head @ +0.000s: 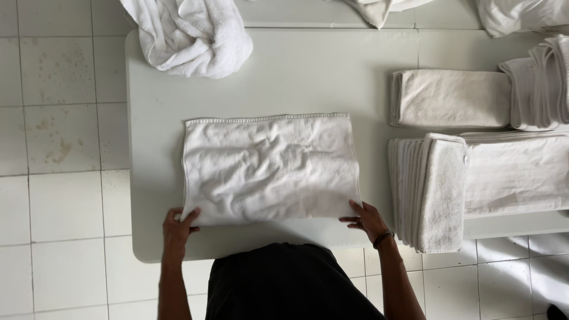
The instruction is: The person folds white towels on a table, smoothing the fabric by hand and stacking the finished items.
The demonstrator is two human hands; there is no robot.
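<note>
A white towel (269, 168) lies folded into a flat rectangle in the middle of a white table (308, 71). My left hand (178, 228) pinches the towel's near left corner. My right hand (366, 219) pinches its near right corner, and a dark band sits on that wrist. Both hands rest at the table's near edge, with the towel spread away from me.
A crumpled white towel (189, 35) lies at the table's far left. Stacks of folded white towels (432, 189) fill the right side, with another folded towel (453, 98) behind them. More loose towels (521, 15) sit at the far right. White tiled floor (59, 178) surrounds the table.
</note>
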